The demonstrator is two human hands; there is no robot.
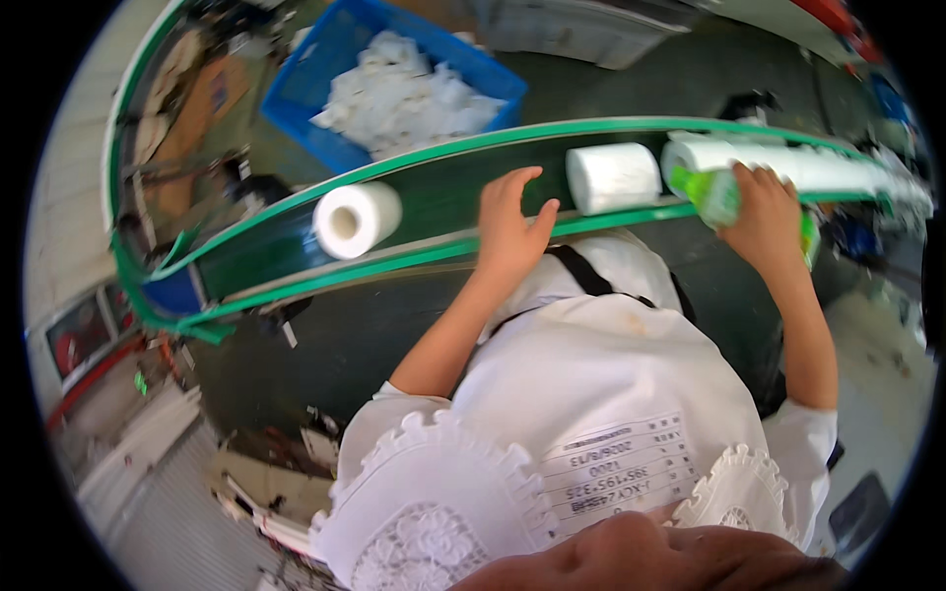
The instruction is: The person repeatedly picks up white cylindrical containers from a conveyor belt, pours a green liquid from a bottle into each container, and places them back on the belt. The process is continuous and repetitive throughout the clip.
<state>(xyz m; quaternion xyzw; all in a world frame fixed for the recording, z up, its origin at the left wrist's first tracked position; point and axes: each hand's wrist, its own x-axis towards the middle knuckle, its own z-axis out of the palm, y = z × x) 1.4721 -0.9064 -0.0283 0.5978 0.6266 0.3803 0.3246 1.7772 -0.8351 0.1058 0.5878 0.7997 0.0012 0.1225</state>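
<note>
My left hand [512, 219] is open over the green-edged conveyor [443, 204], its thumb and fingers apart with nothing between them. Just to its right lies a white paper roll [613, 178], apart from the fingers. Farther left on the belt, another white roll [358, 220] lies with its hollow core showing. My right hand [765, 217] is closed around a bottle-shaped green and translucent plastic item [722, 198]; its exact kind is unclear. Its bright green narrow end points left, in front of a line of white rolls [823, 167]. The gripping fingers hide its middle.
Behind the conveyor stands a blue crate [296, 110] heaped with crumpled white scraps [404, 94]. A grey bin [581, 32] is at the back. Green side rails [325, 275] border the belt, which curves away at the far left. My apron-covered body is close to the near rail.
</note>
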